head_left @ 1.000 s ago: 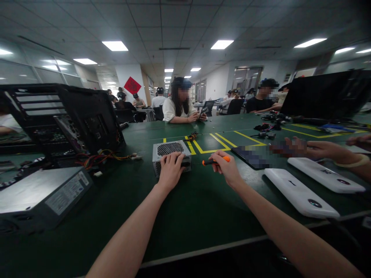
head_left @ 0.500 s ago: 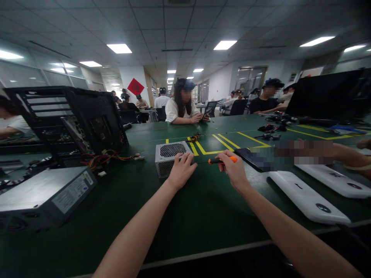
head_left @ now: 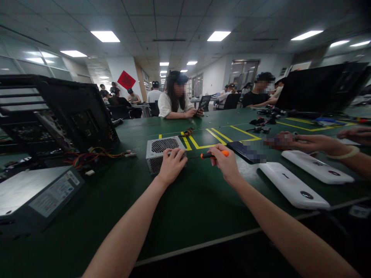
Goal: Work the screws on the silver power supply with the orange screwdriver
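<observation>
A grey metal power supply unit [head_left: 155,154] with perforated faces rests on the green table in front of me. My left hand [head_left: 172,166] grips its right side, fingers bent over the upper edge; the fingertips are partly hidden. To the right, my right hand [head_left: 227,164] is closed around a screwdriver [head_left: 207,155] with an orange and black handle. The thin shaft points left at the unit's right side. Whether the tip touches a screw there I cannot tell, since that side is hidden. A bundle of wires [head_left: 189,132] lies just behind the unit.
An open black computer case [head_left: 87,119] and another power supply [head_left: 37,193] stand at the left. On the right lie a dark phone [head_left: 243,151], two white devices [head_left: 292,185] and a co-worker's hand [head_left: 313,142]. Another person [head_left: 175,96] sits opposite.
The whole view has shifted, so everything appears further left and slightly higher. My hands, the power supply unit and the screwdriver keep nearly the same arrangement. More of a co-worker's hands shows at right.
</observation>
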Available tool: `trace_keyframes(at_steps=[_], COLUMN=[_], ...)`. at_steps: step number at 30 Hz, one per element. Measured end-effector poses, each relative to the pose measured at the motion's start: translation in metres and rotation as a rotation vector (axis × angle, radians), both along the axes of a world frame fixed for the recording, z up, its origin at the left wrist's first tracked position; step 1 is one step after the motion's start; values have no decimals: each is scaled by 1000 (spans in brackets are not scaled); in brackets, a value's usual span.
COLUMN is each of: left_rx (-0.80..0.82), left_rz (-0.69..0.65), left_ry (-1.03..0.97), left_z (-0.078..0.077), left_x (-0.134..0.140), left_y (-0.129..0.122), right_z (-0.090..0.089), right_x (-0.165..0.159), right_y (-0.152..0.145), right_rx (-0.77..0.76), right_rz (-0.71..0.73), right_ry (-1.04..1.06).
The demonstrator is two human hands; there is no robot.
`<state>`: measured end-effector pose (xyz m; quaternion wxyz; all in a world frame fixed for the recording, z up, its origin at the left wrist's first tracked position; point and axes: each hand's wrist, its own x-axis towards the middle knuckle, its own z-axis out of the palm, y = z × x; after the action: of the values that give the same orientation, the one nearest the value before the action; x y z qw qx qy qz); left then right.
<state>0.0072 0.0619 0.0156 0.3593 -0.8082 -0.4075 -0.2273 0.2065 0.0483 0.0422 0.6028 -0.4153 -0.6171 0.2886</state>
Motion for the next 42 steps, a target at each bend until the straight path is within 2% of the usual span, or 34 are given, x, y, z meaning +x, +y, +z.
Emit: trace_keyframes(at_steps=[3, 8, 16, 26, 31, 42], left_rx=[-46, -120, -167, -175, -174, -173], left_rz=[11, 60, 46, 36, 32, 39], left_ry=[0, -111, -263, -293, -300, -310], left_z=[2, 3, 0, 0, 0, 2], left_x=[-3, -10, -8, -8, -8, -7], left_y=[-2, -9, -7, -7, -7, -9], right_z=[1, 3, 0, -12, -14, -11], right_x=[0, -2, -7, -13, -14, -16], right_y=[-1, -8, -24, -28, -29, -33], right_rx=[21, 88, 288, 526, 697, 868], right_rz=[-2, 17, 10, 110, 101, 25], right_ry=[-26, -104, -343, -665, -877, -1017])
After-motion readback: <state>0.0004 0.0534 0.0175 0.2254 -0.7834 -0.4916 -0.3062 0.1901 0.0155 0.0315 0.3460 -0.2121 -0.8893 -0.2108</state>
